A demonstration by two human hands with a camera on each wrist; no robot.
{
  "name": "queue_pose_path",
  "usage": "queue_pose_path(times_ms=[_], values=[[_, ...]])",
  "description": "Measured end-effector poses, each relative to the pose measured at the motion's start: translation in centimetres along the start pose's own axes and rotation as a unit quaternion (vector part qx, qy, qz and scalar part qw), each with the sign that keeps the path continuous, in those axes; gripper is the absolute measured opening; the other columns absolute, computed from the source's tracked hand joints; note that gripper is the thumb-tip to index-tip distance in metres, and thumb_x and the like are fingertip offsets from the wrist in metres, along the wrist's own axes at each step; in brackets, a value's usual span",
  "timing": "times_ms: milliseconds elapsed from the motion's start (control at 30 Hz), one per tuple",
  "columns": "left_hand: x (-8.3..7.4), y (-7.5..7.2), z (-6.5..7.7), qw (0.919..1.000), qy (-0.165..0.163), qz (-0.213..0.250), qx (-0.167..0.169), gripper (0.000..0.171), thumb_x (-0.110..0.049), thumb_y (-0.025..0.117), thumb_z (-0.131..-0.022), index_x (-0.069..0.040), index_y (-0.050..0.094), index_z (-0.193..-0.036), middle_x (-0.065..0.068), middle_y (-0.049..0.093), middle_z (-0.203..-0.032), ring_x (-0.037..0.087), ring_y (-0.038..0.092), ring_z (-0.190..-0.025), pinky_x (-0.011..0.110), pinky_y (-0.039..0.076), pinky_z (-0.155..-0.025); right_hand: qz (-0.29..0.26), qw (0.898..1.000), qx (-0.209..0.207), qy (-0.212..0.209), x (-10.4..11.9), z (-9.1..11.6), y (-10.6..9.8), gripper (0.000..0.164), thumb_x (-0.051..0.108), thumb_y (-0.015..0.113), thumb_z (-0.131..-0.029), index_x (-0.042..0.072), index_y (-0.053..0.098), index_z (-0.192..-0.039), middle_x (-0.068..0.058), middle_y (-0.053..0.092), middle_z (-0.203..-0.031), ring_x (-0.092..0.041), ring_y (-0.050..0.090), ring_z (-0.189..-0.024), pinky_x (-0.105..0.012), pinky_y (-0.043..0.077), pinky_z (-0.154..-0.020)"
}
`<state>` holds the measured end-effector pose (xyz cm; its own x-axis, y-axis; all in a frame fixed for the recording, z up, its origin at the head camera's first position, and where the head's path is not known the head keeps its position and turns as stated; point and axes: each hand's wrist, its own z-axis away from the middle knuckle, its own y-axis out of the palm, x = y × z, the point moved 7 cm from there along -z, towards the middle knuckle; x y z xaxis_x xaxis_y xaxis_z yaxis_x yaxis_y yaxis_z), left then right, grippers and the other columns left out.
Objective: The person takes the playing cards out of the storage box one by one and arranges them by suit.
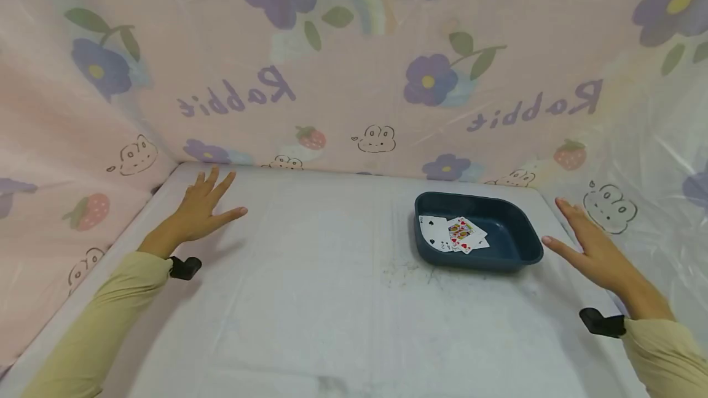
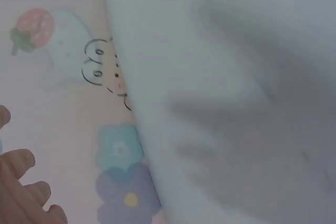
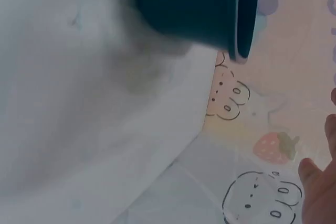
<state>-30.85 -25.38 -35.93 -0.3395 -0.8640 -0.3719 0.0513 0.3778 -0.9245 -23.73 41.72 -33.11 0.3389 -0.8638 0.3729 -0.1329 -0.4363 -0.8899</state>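
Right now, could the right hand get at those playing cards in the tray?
Probably yes. The right hand looks empty beside the open-topped tray, and nothing visible blocks the way in from above. The playing cards lie toward the opposite end, so it would need to reach across.

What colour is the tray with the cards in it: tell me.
Dark blue, leaning teal; the tray shows best in the head view.

Bare L hand [image 1: 198,209]: straight-fingered, spread wide; bare R hand [image 1: 601,258]: straight-fingered too; pale-yellow cloth-sleeved forearms [image 1: 102,321] behind 'em.
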Motion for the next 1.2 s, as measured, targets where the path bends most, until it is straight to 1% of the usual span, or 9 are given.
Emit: queue_pose_path(times_ms=[133, 300, 400, 500, 600, 800, 900, 1133, 1200], values=[[-1.2, -0.3, -0.4, 0.9984, 0.011, 0.054, -0.016, 0.087, -0.047, 0.054, -0.096, -0.008, 0.003, -0.156, 0.023, -0.010, -0.157, 0.049, -0.011, -0.139, 0.069, -0.001, -0.104, -0.033, 0.999, -0.025, -0.001, 0.8, 0.0, -0.1, 0.077, 0.021, 0.058, -0.096, 0.009, 0.010, -0.156, -0.022, 0.009, -0.158, -0.042, 0.002, -0.143, -0.060, -0.002, -0.109], [-3.4, -0.7, -1.2, 0.9932, 0.030, 0.094, -0.062, 0.082, -0.044, 0.056, -0.096, -0.006, 0.014, -0.155, 0.022, 0.010, -0.158, 0.046, 0.009, -0.141, 0.067, 0.012, -0.105, -0.060, 0.996, -0.066, 0.021, 1.0, 0.2, 0.0, 0.070, 0.020, 0.055, -0.098, 0.011, 0.016, -0.156, -0.022, 0.015, -0.157, -0.036, 0.009, -0.144, -0.060, 0.006, -0.109], [-4.8, -0.7, -1.7, 0.9894, 0.035, 0.112, -0.085, 0.077, -0.042, 0.057, -0.097, -0.005, 0.021, -0.154, 0.023, 0.022, -0.154, 0.048, 0.021, -0.137, 0.066, 0.020, -0.103, -0.075, 0.993, -0.085, 0.033, 1.1, 0.3, 0.2, 0.068, 0.019, 0.055, -0.098, 0.010, 0.018, -0.155, -0.022, 0.017, -0.156, -0.029, 0.009, -0.144, -0.053, 0.008, -0.112], [-5.9, -0.4, -2.1, 0.9848, 0.034, 0.134, -0.105, 0.072, -0.040, 0.058, -0.097, -0.006, 0.026, -0.152, 0.023, 0.031, -0.150, 0.047, 0.031, -0.131, 0.064, 0.032, -0.097, -0.087, 0.991, -0.090, 0.038, 1.1, 0.4, 0.7, 0.068, 0.019, 0.055, -0.099, 0.010, 0.019, -0.155, -0.022, 0.018, -0.156, -0.025, 0.009, -0.145, -0.048, 0.007, -0.113], [-7.0, -0.2, -2.5, 0.9790, 0.037, 0.159, -0.122, 0.068, -0.037, 0.059, -0.097, -0.007, 0.031, -0.151, 0.022, 0.039, -0.144, 0.044, 0.040, -0.125, 0.060, 0.042, -0.089, -0.100, 0.990, -0.085, 0.046, 1.0, 0.4, 1.1, 0.068, 0.020, 0.054, -0.099, 0.010, 0.018, -0.155, -0.022, 0.016, -0.156, -0.026, 0.008, -0.145, -0.051, 0.006, -0.112], [-9.6, 0.2, -3.5, 0.9670, 0.053, 0.202, -0.146, 0.061, -0.030, 0.062, -0.096, -0.006, 0.039, -0.146, 0.020, 0.048, -0.133, 0.039, 0.048, -0.116, 0.054, 0.044, -0.088, -0.133, 0.985, -0.087, 0.061, 0.8, 0.3, 2.1, 0.065, 0.021, 0.050, -0.101, 0.007, 0.016, -0.155, -0.023, 0.015, -0.157, -0.028, 0.007, -0.145, -0.056, 0.004, -0.111], [-10.8, 0.5, -4.0, 0.9606, 0.063, 0.219, -0.159, 0.057, -0.026, 0.064, -0.095, -0.004, 0.042, -0.143, 0.019, 0.051, -0.128, 0.036, 0.051, -0.112, 0.050, 0.045, -0.089, -0.154, 0.982, -0.093, 0.067, 0.5, 0.3, 2.8, 0.062, 0.019, 0.047, -0.103, 0.004, 0.017, -0.154, -0.023, 0.015, -0.156, -0.029, 0.007, -0.145, -0.050, 0.003, -0.112], [-13.1, 1.1, -4.8, 0.9451, 0.082, 0.265, -0.172, 0.053, -0.021, 0.066, -0.094, -0.002, 0.046, -0.139, 0.018, 0.053, -0.127, 0.035, 0.055, -0.109, 0.049, 0.046, -0.089, -0.192, 0.971, -0.101, 0.099, -0.8, 0.4, 4.4, 0.057, 0.018, 0.043, -0.104, 0.001, 0.018, -0.153, -0.024, 0.015, -0.156, -0.035, 0.009, -0.143, -0.019, 0.010, -0.109], [-13.5, 1.3, -5.0, 0.9407, 0.086, 0.277, -0.176, 0.051, -0.020, 0.066, -0.094, -0.001, 0.047, -0.138, 0.018, 0.054, -0.127, 0.034, 0.056, -0.108, 0.048, 0.047, -0.089, -0.210, 0.965, -0.111, 0.113, -1.3, 0.3, 4.8, 0.056, 0.019, 0.041, -0.105, 0.001, 0.018, -0.153, -0.022, 0.015, -0.157, -0.030, 0.011, -0.144, -0.019, 0.012, -0.109]])
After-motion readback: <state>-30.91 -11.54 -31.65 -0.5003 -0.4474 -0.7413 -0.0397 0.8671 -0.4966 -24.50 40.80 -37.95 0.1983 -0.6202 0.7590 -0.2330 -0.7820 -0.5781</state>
